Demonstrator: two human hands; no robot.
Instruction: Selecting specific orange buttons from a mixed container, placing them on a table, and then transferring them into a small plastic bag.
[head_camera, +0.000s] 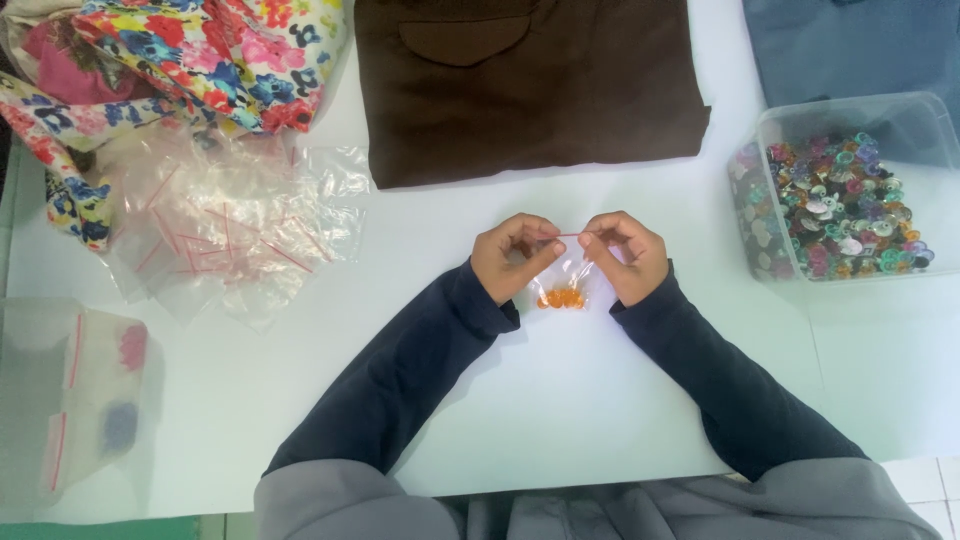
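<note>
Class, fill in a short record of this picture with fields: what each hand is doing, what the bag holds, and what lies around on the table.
Left hand: pinches the top edge of a small clear bag
Right hand: pinches the same top edge from the other side
Bag contents: orange beads at the bottom
Right of hands: clear tub of mixed coloured buttons
Left of hands: pile of empty clear bags
Above hands: folded brown garment
Top left: floral fabric
Surface: white table

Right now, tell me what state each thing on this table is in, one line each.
Small clear zip bag with orange beads: pinched at its red top strip by both hands.
Left hand: gripping the bag.
Right hand: gripping the bag.
Clear plastic tub of mixed colourful buttons: lidless, partly filled.
Brown garment: folded flat.
Pile of empty zip bags: loose.
</note>
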